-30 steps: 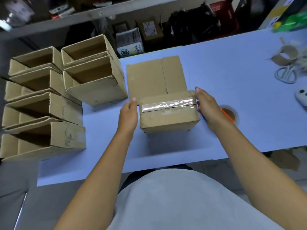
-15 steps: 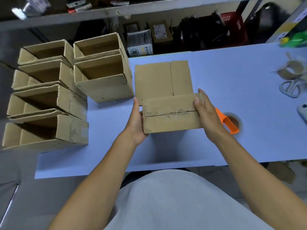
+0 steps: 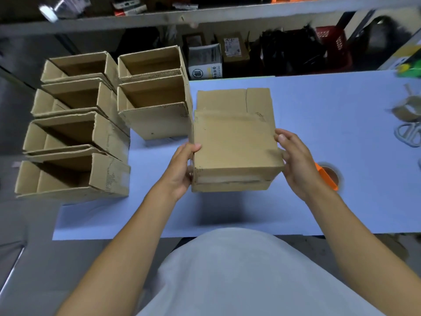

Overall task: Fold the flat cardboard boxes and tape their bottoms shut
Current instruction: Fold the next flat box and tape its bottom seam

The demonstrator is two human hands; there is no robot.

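I hold a folded brown cardboard box above the pale blue table, one hand on each side. My left hand grips its left side, my right hand its right side. A broad side of the box faces up, and the flaps of its open end point towards me. Behind it a flat cardboard box lies on the table. A tape dispenser with an orange handle sits just right of my right hand.
Several folded open boxes stand in rows at the table's left end and beyond it. A tape roll and white scissors lie at the right edge. A cluttered shelf runs behind the table.
The box has been lifted and turned over: its taped face, seen on top a second ago, is out of sight and a broad side now faces up. Both hands stayed on its sides.
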